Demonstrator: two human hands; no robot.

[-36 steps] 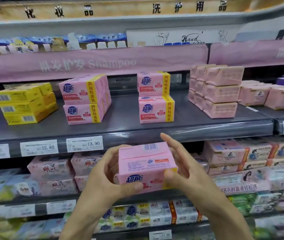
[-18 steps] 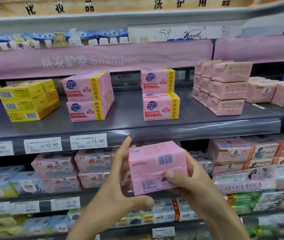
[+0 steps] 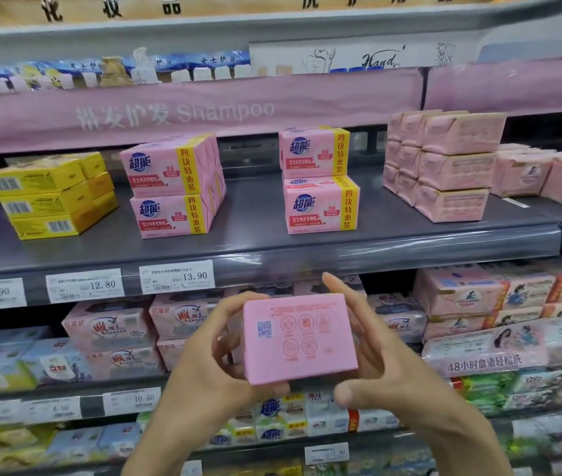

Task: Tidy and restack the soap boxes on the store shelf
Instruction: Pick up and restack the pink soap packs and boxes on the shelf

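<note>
Currently in hand: one pink soap box (image 3: 300,338), being held in the air before the lower shelves, just below the front lip of the grey shelf (image 3: 255,249) and not touching it. Its back, printed with a small code square and round icons, is facing the camera; the branded front is facing away.

Grip, left hand (image 3: 217,369): the fingers are curling round the left end and the thumb is pressing under the lower edge.

Grip, right hand (image 3: 379,369): the fingers are lying fairly straight behind the right end and the thumb is hooking beneath the lower right corner. Whether that thumb is touching the card cannot be told.

Matching stock: two stacks of the same pink boxes are sitting on the grey shelf, each two high, fronts outward. The left stack (image 3: 173,187) is standing above the 13.90 price tag (image 3: 176,278), and the middle stack (image 3: 320,187) is to its right, with bare shelf between them.

Neighbours: yellow boxes (image 3: 49,197) are sitting at far left, plain pink packs (image 3: 444,166) at right.

Handling, as judged: this is looking like a card-wrapped pack of several bars, probably fairly heavy for its bulk and stiff enough to stack, though the thin card is likely to dent at the corners under a hard pinch. The smooth surface may be a little slippery.

Best hold, as judged: the two short ends, leaving top and base free for seating squarely. The front is needing to face outward to match the stacks.
</note>
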